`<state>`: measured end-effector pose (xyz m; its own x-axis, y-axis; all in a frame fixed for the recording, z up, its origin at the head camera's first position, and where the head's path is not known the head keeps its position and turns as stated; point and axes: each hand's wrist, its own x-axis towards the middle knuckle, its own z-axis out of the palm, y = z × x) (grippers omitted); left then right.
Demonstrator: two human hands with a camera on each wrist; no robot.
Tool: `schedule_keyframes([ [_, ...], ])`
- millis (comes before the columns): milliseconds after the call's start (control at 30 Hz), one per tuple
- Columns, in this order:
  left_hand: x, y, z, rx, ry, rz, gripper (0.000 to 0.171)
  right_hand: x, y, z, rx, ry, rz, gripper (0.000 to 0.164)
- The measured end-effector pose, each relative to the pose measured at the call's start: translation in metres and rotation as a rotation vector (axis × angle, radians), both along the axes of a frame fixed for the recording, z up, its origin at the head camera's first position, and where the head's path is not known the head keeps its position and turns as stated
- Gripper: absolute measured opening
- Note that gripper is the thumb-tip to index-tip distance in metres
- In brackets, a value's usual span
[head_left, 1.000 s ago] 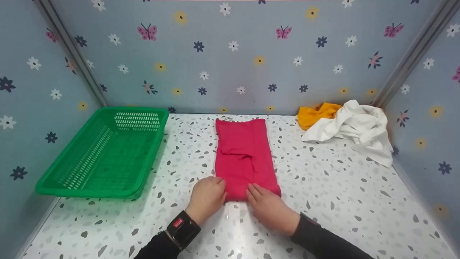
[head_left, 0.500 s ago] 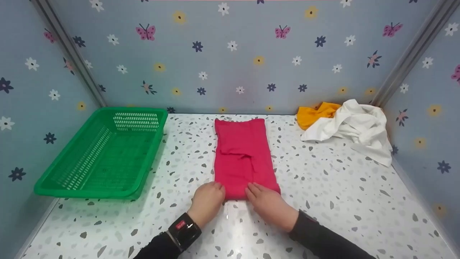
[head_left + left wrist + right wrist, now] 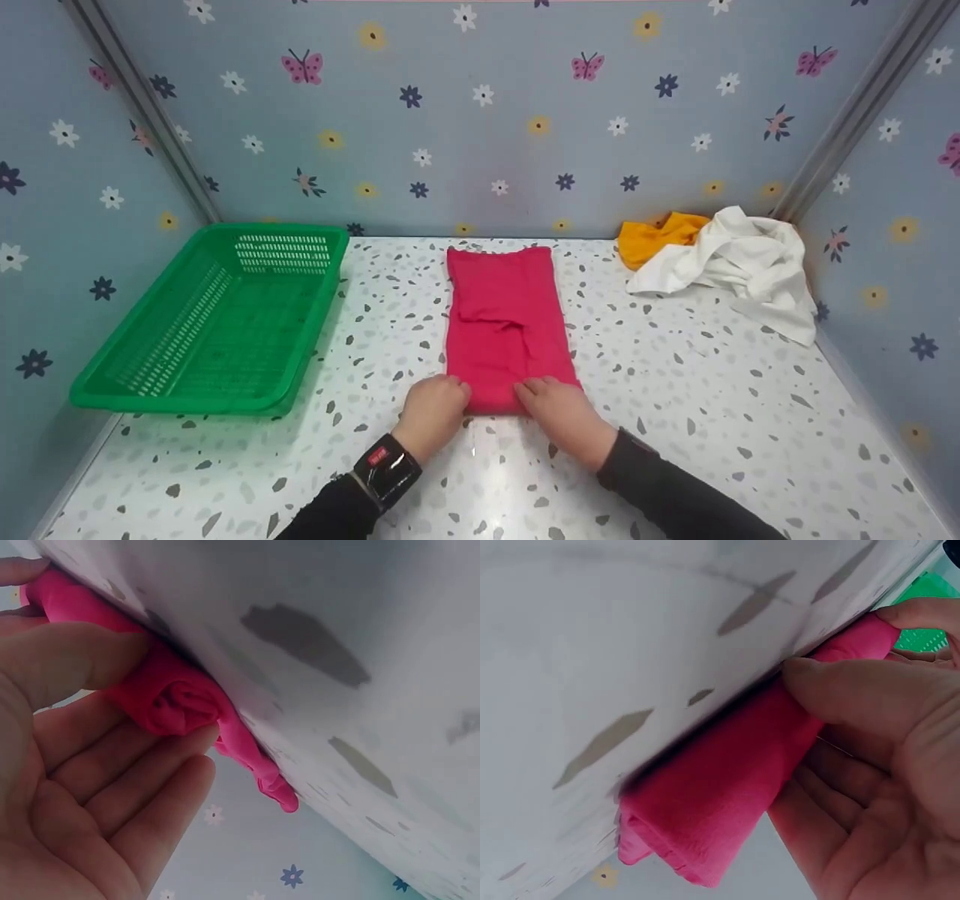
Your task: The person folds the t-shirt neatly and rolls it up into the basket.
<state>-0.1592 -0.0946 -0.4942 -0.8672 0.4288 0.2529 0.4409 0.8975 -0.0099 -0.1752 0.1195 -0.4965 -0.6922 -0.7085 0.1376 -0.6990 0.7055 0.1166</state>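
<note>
A pinkish-red garment (image 3: 499, 289), folded into a long strip, lies lengthwise on the speckled table in the head view. Its near end is turned into a thick roll, and the spiral of the rolled cloth (image 3: 184, 706) shows at its end in the left wrist view. My left hand (image 3: 433, 412) grips the left part of this roll, thumb on the near side and fingers over the top. At the right part, my right hand (image 3: 566, 416) holds the roll (image 3: 727, 772) the same way, its thumb pressed low against the cloth near the tabletop.
To the left stands a green plastic basket (image 3: 296, 379) with slotted walls. A crumpled white cloth (image 3: 750, 259) and an orange cloth (image 3: 656, 238) lie at the back right. Patterned panels (image 3: 480, 120) enclose the table on the back and sides.
Both hands have shifted slightly away from me, and the rolled near edge has moved a little with them. The basket and the other cloths stay in place.
</note>
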Motion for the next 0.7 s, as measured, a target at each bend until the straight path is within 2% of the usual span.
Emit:
schedule_keyframes([
  [133,-0.002,-0.001,0.002,0.035,-0.056,0.016,0.005,-0.001,0.001,0.000,-0.016,0.024,0.014,0.038],
  [300,-0.002,-0.006,0.003,0.147,-0.122,0.014,0.006,-0.003,0.004,0.001,-0.057,0.058,0.043,0.029],
  [400,-0.001,-0.009,0.002,0.205,-0.146,-0.005,0.010,-0.002,0.008,0.004,-0.097,0.024,0.066,0.025],
  [567,0.004,-0.011,0.003,0.250,-0.199,-0.028,0.011,0.000,0.016,0.012,-0.157,-0.074,0.101,0.022],
  [700,0.010,-0.012,0.006,0.272,-0.231,-0.045,0.010,0.002,0.020,0.018,-0.149,-0.132,0.112,0.021],
])
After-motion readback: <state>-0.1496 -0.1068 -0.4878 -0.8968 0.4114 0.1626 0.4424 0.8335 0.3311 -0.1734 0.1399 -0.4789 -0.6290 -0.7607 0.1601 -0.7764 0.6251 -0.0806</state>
